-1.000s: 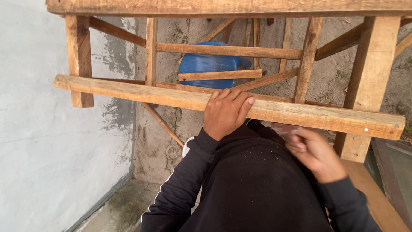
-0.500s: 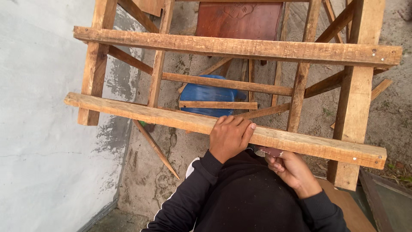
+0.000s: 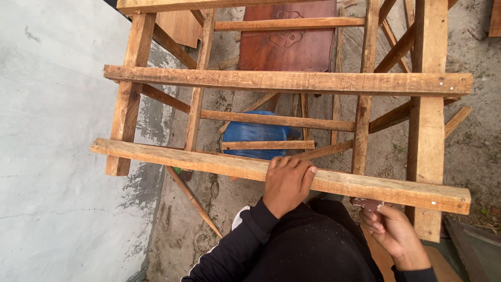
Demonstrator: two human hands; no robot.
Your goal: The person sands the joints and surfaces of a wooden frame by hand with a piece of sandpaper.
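Since a second ago the view has tipped down and back, so more of the wooden frame shows: an upper rail and a reddish-brown panel have come into sight, while the left hand keeps its place and the right hand has dropped a little lower. At the centre is the near wooden rail [image 3: 209, 163], a rough plank whose long axis runs from upper left to lower right across the view, nailed at its right end to a thick upright post [image 3: 429, 130]. The left hand [image 3: 287, 183] lies over the rail's near edge about midway along, fingers curled onto the top face, gripping the wood. The right hand [image 3: 389, 230] sits below and just short of the rail's right part, fingers pinched narrowly on a small worn piece that looks like sandpaper [image 3: 368, 203]; the piece is just beneath the rail's underside, and whether it touches cannot be told. So the rail lies above and ahead of the right hand, which is the nearer hand to its right end. Beyond, a second long rail [image 3: 287, 81] runs roughly parallel, with thinner slats and diagonal braces between. Through the frame a blue plastic container [image 3: 250, 130] and the reddish-brown panel [image 3: 292, 47] rest on the concrete ground [image 3: 469, 141]. A pale grey wall [image 3: 52, 156] fills the left side.
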